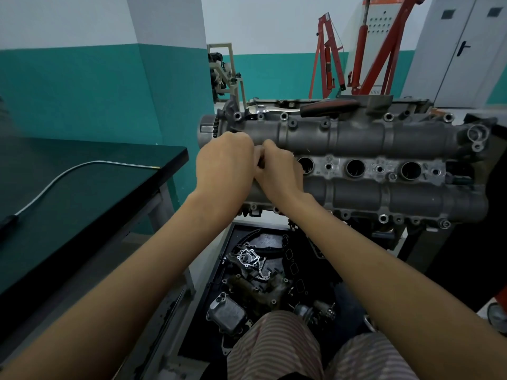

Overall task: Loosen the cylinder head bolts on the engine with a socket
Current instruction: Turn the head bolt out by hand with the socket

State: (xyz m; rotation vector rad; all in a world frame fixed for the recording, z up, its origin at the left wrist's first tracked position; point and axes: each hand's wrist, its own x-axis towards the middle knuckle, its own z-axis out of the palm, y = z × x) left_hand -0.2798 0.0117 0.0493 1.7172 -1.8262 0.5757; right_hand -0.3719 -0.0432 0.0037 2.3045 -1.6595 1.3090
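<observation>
Head view: my hands (253, 160) meet at cylinder head (356, 138), fingers curled; held item hidden.
Risk: ratchet (296, 108) resting loose on top may slide off.

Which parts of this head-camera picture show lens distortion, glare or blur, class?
Head view: the wide lens bows the black bench edge and stretches both forearms; glare sits on the chrome ratchet lying on the engine; lighting is soft and even; the left hand and right hand look slightly soft.
</observation>
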